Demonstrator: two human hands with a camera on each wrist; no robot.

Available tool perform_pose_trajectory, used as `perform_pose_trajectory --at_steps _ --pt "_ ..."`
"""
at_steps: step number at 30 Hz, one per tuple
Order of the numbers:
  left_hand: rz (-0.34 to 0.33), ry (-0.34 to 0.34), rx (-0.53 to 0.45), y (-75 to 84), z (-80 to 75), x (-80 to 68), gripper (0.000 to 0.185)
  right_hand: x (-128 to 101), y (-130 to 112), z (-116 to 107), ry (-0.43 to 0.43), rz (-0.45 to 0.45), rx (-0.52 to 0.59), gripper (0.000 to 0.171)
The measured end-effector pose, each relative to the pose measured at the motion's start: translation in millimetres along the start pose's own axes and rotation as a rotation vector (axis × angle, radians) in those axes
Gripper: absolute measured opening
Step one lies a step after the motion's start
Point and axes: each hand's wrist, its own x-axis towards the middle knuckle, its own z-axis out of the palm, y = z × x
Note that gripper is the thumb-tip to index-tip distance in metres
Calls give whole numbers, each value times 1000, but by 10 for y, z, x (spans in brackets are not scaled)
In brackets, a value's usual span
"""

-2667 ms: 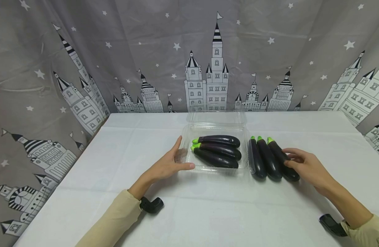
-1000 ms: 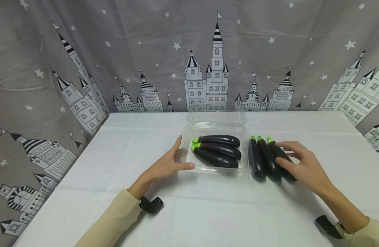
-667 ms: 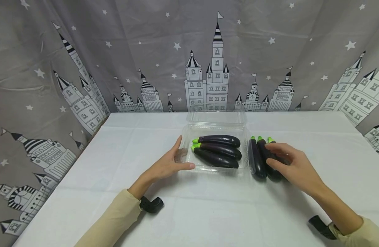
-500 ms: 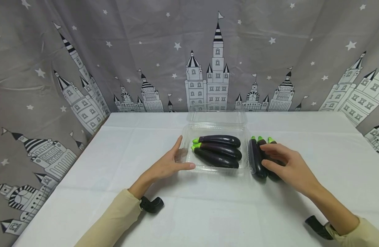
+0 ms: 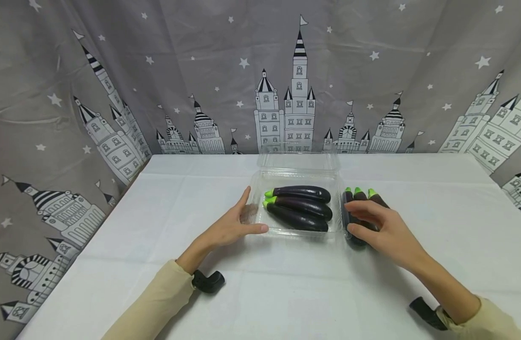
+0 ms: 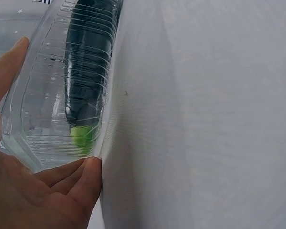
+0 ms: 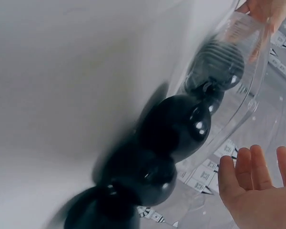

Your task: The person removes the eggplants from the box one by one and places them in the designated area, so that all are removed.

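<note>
A clear plastic container (image 5: pixel 257 185) sits mid-table with three dark purple eggplants (image 5: pixel 300 206) lying crosswise in it. My left hand (image 5: pixel 248 216) rests open against its left end, thumb along the front edge; the left wrist view shows the fingers (image 6: pixel 81 179) cupping the container (image 6: pixel 52 109) corner, an eggplant (image 6: pixel 86 62) behind the wall. Three loose eggplants (image 5: pixel 359 196) lie side by side just right of the container. My right hand (image 5: pixel 358 219) is spread over them with relaxed fingers. In the right wrist view that hand (image 7: pixel 257 191) is open, apart from the eggplants (image 7: pixel 176 126).
The container's clear lid (image 5: pixel 298 160) lies open behind it. White cloth covers the table (image 5: pixel 260 293). A grey castle-print curtain (image 5: pixel 116 94) hangs close behind and on the left. Black wrist mounts (image 5: pixel 207 282) (image 5: pixel 426 312) sit by both sleeves.
My right hand has slid left across the loose eggplants, from the rightmost one to above the leftmost. The left hand and the container have not moved.
</note>
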Motion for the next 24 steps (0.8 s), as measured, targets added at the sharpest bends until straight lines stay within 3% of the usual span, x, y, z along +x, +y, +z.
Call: perform_pose_trajectory --at_steps 13,24 --pt "0 -7 3 -2 7 16 120 157 -70 212 -42 -53 22 37" --pt "3 1 7 0 -1 5 120 524 -246 482 -138 -36 81 39"
